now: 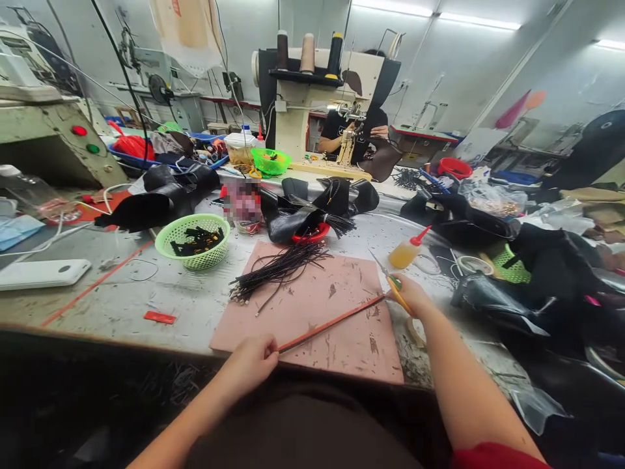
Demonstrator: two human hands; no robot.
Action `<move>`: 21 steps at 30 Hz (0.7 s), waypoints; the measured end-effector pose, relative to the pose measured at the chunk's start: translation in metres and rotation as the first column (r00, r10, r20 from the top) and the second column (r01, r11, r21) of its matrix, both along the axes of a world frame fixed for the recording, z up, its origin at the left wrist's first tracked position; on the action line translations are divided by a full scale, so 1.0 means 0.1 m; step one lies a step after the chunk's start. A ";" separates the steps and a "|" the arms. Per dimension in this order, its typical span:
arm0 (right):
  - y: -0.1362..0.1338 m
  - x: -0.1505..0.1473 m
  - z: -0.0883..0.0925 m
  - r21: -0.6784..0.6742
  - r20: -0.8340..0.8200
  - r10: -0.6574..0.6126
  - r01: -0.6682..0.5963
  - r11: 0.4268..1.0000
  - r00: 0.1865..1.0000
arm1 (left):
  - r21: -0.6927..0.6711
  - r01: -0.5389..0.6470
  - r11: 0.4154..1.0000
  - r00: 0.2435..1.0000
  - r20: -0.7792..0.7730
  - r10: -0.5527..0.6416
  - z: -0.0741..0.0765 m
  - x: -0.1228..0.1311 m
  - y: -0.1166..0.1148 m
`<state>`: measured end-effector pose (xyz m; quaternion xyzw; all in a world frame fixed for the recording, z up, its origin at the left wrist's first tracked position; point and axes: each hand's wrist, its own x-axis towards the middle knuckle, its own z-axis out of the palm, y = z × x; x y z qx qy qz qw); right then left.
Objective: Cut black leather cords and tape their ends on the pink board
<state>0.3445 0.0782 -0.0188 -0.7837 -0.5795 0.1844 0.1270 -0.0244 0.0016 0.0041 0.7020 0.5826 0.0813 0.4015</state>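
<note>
My left hand (258, 357) pinches one end of a thin reddish strip (322, 327) with a dark edge, at the front of a pink board (303, 312). The strip runs taut up to the right, to my right hand (410, 296). That hand is closed around scissors (398, 293) with yellow-and-green handles, their blades pointing away from me. The strip's far end meets the fingers there; how they grip it is hidden. On the board's back part lies a bundle of thin black cords (278, 270) with pale tips.
A green basket (193, 260) of small black pieces stands left of the board. Black boots (161, 195) lie behind it. At right are a glue bottle (403, 254) and dark leather pieces (498, 303). Beyond, a person (359, 133) works behind a sewing machine (293, 124).
</note>
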 end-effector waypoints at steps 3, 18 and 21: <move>0.00 0.00 0.00 -0.001 0.009 -0.008 0.008 1.000 1.000 | 0.007 0.006 1.000 1.000 0.002 -0.006 -0.02 -0.01 -0.01; 0.01 0.02 0.08 0.030 0.056 -0.009 0.008 1.000 0.998 | -0.013 -0.152 0.988 0.978 0.142 0.152 -0.09 0.00 0.01; 0.14 -0.01 0.22 0.071 0.087 -0.032 0.025 0.997 0.996 | -0.064 -0.224 0.972 0.938 0.257 0.233 -0.10 0.02 0.07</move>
